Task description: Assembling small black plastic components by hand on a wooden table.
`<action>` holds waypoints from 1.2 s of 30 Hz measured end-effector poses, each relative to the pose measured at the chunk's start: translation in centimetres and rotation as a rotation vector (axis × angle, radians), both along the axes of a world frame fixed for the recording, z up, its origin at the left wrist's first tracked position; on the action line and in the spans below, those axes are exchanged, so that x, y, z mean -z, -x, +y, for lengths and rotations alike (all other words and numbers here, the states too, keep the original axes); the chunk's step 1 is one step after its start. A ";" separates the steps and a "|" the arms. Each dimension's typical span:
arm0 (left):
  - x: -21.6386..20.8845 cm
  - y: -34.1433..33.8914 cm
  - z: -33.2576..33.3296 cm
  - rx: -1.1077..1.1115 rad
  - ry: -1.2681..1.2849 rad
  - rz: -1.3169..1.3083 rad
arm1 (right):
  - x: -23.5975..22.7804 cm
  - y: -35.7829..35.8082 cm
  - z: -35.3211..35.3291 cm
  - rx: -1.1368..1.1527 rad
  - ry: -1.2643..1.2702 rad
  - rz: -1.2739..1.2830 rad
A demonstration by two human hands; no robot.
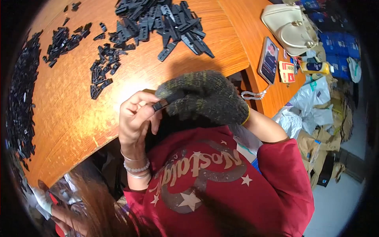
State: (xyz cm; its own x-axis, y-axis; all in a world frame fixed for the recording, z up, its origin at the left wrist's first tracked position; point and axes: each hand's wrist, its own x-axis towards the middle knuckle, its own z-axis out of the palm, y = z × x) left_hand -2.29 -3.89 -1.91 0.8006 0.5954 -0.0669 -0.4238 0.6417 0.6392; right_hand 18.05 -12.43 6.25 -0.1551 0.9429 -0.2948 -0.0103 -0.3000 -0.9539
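Note:
My bare left hand [136, 112], with bracelets at the wrist, pinches one end of a small black plastic piece [160, 105] between thumb and fingertips. On my right hand [209, 96] is a dark grey knit glove. Its fingers close round the other end of the same piece, so most of that end is hidden. Both hands meet in front of my red shirt, just over the table's near edge. Beyond them on the wooden table [75, 122] lies a big heap of long black plastic parts [152, 23]. Smaller black parts [106, 65] lie scattered left of it.
A dense band of small black pieces [21, 94] lines the table's left side. To the right are a phone [268, 59], a cream handbag [290, 29], a bead strap [254, 95] and a yellow bottle [318, 67]. Plastic bags [312, 98] pile beyond. Another person's arm [65, 215] shows lower left.

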 end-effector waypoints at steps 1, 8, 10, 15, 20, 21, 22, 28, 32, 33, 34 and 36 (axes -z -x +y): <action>-0.4 -0.2 -0.1 -0.005 0.002 0.022 | 0.6 -0.1 -0.3 0.030 0.106 0.125; -2.2 -1.0 -0.7 -0.041 -0.060 0.284 | 0.1 0.1 0.0 0.065 0.113 0.035; -2.2 -1.3 -0.9 -0.081 -0.210 0.395 | -1.1 0.2 0.0 0.083 0.161 -0.047; -2.3 -4.5 -0.6 -0.236 -0.497 0.600 | -2.5 -2.4 -3.7 0.302 -0.073 -0.595; -2.4 -7.4 2.5 -0.541 -1.308 0.940 | -6.1 -12.0 -16.3 1.064 0.133 -1.287; -2.2 -7.9 2.7 -0.548 -1.373 0.923 | -6.1 -15.0 -21.4 0.789 0.422 -1.905; -2.2 -8.1 2.7 -0.554 -1.370 0.931 | -7.2 -15.8 -24.3 0.505 0.829 -1.897; -2.2 -7.0 2.0 -0.450 -1.329 1.016 | -7.2 -16.4 -27.6 0.335 1.225 -1.178; -3.1 -5.6 0.3 -0.439 -1.186 0.900 | -8.2 -9.5 -14.3 0.644 0.440 -1.024; -3.6 -5.4 -0.5 -0.406 -0.981 0.819 | -6.9 -7.9 -11.6 0.649 0.192 -0.898; -3.8 -5.5 -1.3 -0.455 -0.963 0.792 | -5.0 -6.3 -9.3 0.598 0.144 -0.535; -3.6 -5.7 -2.6 -0.463 -0.912 0.699 | -2.9 -2.1 -3.5 0.350 0.032 -0.370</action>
